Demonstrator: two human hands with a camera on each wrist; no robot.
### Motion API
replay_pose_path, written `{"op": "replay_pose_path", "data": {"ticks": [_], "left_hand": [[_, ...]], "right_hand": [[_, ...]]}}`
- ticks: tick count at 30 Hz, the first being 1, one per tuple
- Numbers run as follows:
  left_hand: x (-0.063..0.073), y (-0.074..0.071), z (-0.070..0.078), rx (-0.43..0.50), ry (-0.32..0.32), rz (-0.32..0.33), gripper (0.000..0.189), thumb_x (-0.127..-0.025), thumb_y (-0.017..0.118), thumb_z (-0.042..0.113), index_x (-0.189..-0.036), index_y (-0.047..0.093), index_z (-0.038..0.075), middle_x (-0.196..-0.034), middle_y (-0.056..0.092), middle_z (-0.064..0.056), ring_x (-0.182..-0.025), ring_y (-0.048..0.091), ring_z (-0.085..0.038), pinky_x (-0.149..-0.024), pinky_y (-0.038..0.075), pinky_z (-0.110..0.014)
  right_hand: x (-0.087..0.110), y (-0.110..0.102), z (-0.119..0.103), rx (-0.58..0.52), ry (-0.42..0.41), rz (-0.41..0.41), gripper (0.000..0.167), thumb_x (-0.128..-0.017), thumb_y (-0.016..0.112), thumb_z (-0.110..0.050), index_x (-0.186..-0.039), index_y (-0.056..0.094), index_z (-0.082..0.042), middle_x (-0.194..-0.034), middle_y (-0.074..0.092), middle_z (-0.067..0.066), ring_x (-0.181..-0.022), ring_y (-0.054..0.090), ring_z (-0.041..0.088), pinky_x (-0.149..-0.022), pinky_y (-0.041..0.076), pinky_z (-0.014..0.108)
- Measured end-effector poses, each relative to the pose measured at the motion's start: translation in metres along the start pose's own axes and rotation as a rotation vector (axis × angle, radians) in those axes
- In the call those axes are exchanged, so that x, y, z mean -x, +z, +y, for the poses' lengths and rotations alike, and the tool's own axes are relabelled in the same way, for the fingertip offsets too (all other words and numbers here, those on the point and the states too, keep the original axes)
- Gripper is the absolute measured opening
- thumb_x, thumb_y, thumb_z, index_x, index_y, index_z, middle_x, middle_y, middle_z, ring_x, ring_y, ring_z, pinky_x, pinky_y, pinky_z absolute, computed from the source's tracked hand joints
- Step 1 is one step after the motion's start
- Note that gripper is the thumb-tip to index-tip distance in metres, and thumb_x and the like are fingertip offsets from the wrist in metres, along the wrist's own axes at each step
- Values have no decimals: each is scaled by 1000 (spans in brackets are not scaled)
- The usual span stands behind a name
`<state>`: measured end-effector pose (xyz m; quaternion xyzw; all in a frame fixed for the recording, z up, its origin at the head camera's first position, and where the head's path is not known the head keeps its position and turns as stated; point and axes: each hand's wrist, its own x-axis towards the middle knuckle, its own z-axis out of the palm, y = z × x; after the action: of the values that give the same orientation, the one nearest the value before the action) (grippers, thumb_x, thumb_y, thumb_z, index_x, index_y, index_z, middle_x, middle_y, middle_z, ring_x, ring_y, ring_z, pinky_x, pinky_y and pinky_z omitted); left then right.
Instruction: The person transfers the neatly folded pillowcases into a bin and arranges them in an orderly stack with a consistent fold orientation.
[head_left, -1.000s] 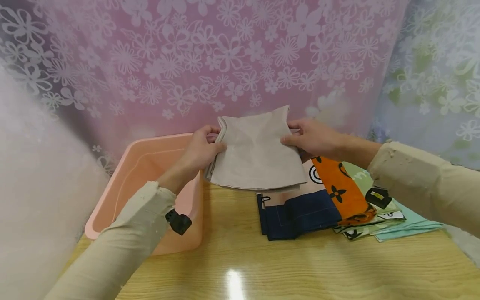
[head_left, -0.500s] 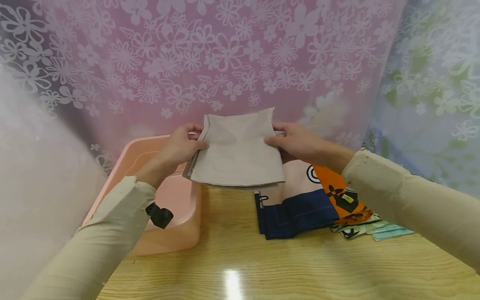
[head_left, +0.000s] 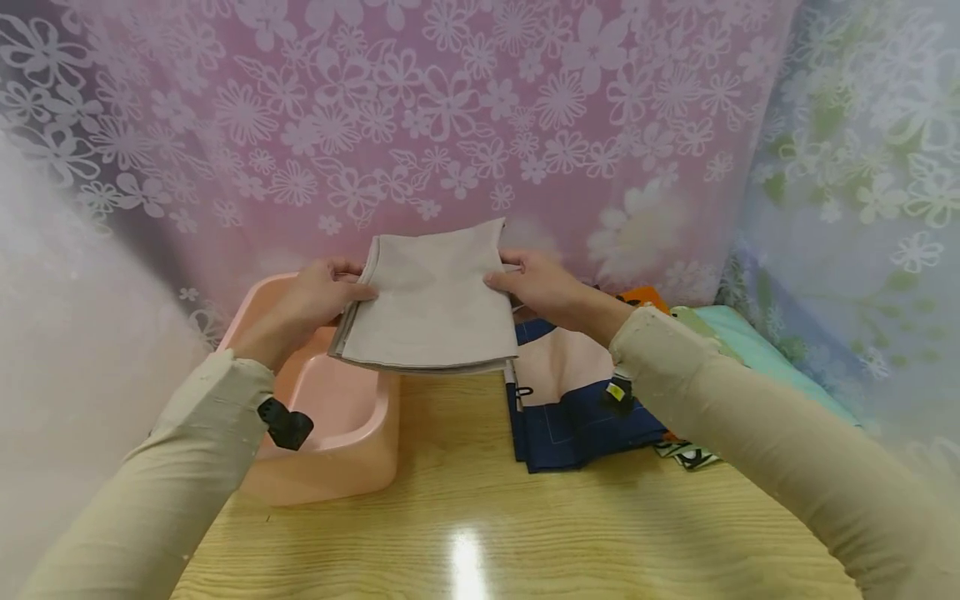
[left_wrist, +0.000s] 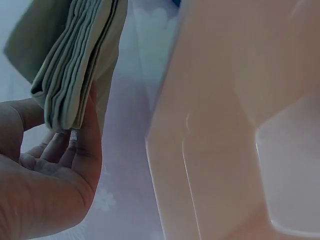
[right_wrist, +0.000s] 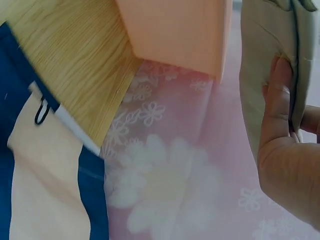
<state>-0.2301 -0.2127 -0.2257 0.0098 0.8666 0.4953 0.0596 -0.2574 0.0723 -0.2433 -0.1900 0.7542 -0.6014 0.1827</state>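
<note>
A folded beige cloth [head_left: 435, 300] is held up between both hands, over the gap between the tub and the folded cloths. My left hand [head_left: 311, 300] pinches its left edge, thumb on the front face. Several folded layers of the cloth [left_wrist: 75, 65] show edge-on in the left wrist view. On the opposite edge my right hand [head_left: 543, 287] pinches it the same way, with the fingers behind. The right wrist view shows that hand [right_wrist: 285, 145] with fingers on one face of the cloth and the thumb partly cut off by the frame.
A pink plastic tub [head_left: 322, 467] stands at the left on the wooden table [head_left: 465, 500], partly under my left arm. To the right lie a folded navy and pale pink cloth [head_left: 562, 367] and other folded cloths, orange, green and mint [head_left: 757, 342]. A flowered curtain [head_left: 450, 125] hangs behind.
Both hands have moved left with the beige cloth, bringing it nearer the tub, partly overlapping it in the head view. My right forearm now covers more of the folded cloths on the right.
</note>
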Motion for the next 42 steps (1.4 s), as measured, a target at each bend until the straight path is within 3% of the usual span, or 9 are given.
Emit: {"op": "replay_pose_path", "data": {"ticks": [11, 19, 23, 28, 34, 42], "left_hand": [[0, -18, -20, -26, -14, -9, 48, -95, 57, 15, -136, 41, -2, -125, 50, -18, -94, 57, -20, -72, 52, -26], [2, -30, -31, -84, -30, -15, 50, -95, 59, 18, -137, 39, -3, -134, 47, -20, -104, 55, -27, -77, 52, -32], [5, -37, -35, -122, -32, -16, 47, -96, 58, 17, -135, 41, -3, -137, 44, -22, -106, 55, -28, -77, 54, -33], [6, -41, -35, -94, -29, -50, 45, -96, 56, 15, -133, 40, -5, -135, 44, -23, -102, 56, -28, -76, 54, -35], [7, -47, -40, -114, -51, -68, 46, -97, 55, 14, -132, 38, -9, -132, 44, -26, -97, 58, -26, -75, 54, -36], [4, -60, -48, -119, -107, -83, 42, -97, 55, 13, -130, 41, -7, -123, 47, -22, -84, 62, -17, -73, 54, -35]], "right_hand": [[-20, 21, 2, -13, -5, -8, 44, -102, 49, -21, -144, 40, -13, -111, 63, 15, -88, 67, 28, -63, 55, 34], [-31, 41, 1, -83, 30, -11, 45, -101, 49, -19, -145, 39, -12, -112, 62, 14, -92, 66, 28, -73, 56, 39], [-36, 48, 1, -62, 30, -9, 46, -101, 50, -20, -145, 39, -14, -111, 64, 12, -91, 66, 26, -73, 56, 37], [-40, 53, 0, -65, 45, 20, 44, -101, 50, -19, -144, 40, -12, -108, 64, 13, -88, 66, 27, -70, 56, 36], [-49, 65, 3, -109, 51, -19, 43, -102, 47, -15, -144, 39, -9, -108, 63, 16, -87, 66, 27, -71, 56, 38], [-60, 79, 5, -126, 75, -10, 40, -101, 48, -13, -141, 43, -8, -103, 65, 16, -80, 66, 24, -65, 56, 35]]}}
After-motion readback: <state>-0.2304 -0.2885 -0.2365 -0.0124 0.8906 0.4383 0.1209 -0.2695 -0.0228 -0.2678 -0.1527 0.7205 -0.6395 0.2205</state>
